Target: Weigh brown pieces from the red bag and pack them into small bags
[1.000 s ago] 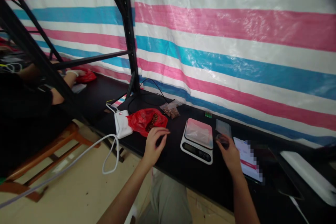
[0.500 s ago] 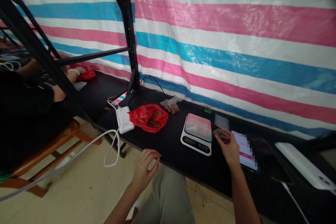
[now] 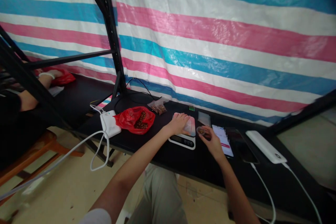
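Observation:
My left hand (image 3: 179, 124) reaches across the kitchen scale (image 3: 183, 141), fingers stretched out over its pan. A clear plastic bag (image 3: 188, 126) lies on that pan, partly under the hand; whether the fingertips touch it I cannot tell. Just right of the scale, my right hand (image 3: 211, 139) is closed around a small clear round cup (image 3: 201, 131) with some brownish bits in it. Left of the scale, an open red plastic bag (image 3: 126, 119) holds dark brown, bean-like pieces (image 3: 141, 121). Behind it sits a clear bag of brown pieces (image 3: 159, 106).
Flat clear bags (image 3: 204, 119) and a small green item (image 3: 191, 108) lie behind the scale. To the right are a lit phone (image 3: 223, 141), a dark phone (image 3: 245, 148) and a white power bank (image 3: 266, 147). Another white power bank (image 3: 109, 124) trails a cable. A co-worker's arm (image 3: 36, 91) is far left.
My left hand has moved from the table's front edge up onto the scale, its fingers spreading. My right hand still holds the cup beside the scale. The view has shifted to the right.

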Demonstrator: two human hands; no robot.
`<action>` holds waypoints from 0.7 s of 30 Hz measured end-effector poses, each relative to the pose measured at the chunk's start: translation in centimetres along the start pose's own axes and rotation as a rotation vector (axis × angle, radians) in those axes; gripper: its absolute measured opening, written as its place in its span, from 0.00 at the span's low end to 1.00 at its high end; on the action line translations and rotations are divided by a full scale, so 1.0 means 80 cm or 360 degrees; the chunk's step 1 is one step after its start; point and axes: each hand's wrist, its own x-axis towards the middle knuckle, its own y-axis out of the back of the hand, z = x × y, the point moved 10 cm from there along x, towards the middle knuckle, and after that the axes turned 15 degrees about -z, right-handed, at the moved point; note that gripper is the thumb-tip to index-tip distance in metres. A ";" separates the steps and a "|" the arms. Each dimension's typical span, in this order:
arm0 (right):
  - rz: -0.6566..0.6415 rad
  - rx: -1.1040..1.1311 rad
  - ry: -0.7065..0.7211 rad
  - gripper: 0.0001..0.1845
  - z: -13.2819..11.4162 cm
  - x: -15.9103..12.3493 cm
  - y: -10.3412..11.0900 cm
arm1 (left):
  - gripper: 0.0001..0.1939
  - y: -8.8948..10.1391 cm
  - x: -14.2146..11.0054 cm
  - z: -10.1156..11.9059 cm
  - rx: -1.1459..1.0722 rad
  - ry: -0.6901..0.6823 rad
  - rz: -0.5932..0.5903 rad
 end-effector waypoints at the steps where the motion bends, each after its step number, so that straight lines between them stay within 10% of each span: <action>1: -0.0013 -0.0024 0.0013 0.23 -0.003 0.001 -0.002 | 0.40 -0.005 0.007 0.000 0.0003 -0.0013 -0.0040; 8: -0.0064 -0.0118 0.0132 0.19 -0.034 0.022 -0.006 | 0.28 0.009 0.011 0.002 -0.0115 -0.0066 0.0015; 14: -0.0076 -0.0291 0.0264 0.20 -0.066 0.039 0.001 | 0.38 0.005 0.015 -0.005 -0.0189 -0.0106 -0.0105; 21: -0.0031 -0.0344 0.0190 0.19 -0.045 0.030 0.014 | 0.35 -0.005 0.024 0.002 -0.0213 -0.0342 -0.0194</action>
